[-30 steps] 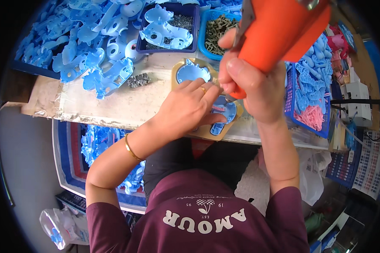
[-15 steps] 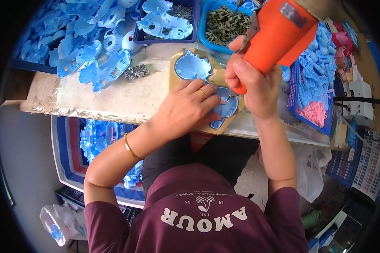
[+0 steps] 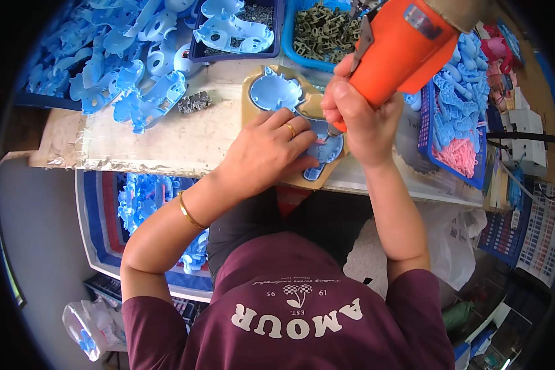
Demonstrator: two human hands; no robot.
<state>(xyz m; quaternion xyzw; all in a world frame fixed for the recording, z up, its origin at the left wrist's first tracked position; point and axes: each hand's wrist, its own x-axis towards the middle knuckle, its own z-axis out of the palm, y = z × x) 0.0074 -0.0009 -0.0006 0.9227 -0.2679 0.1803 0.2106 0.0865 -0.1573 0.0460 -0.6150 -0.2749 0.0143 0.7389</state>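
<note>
My right hand (image 3: 365, 120) is wrapped round an orange electric screwdriver (image 3: 396, 55), which tilts down to the left. Its bit points into a blue plastic shell half (image 3: 332, 148) lying in a tan shaped holder (image 3: 250, 98) near the table's front edge. My left hand (image 3: 270, 145), fingers bent and close together, presses on the shell from its left side. The fingers hide part of the shell and whatever they may pinch. A rounder blue shell piece (image 3: 276, 91) sits in the holder's far recess.
Blue shells (image 3: 114, 40) heap at the far left, near small dark metal parts (image 3: 194, 102). Behind the holder stand a dark blue bin (image 3: 279, 37) and a light blue basket (image 3: 288, 31) of metal clips. A purple-blue basket (image 3: 427, 117) with blue and pink parts stands right.
The whole view has shifted slightly, so the table sits a little higher and further left. Both hands keep their places at the holder, with the screwdriver bit still at the shell.
</note>
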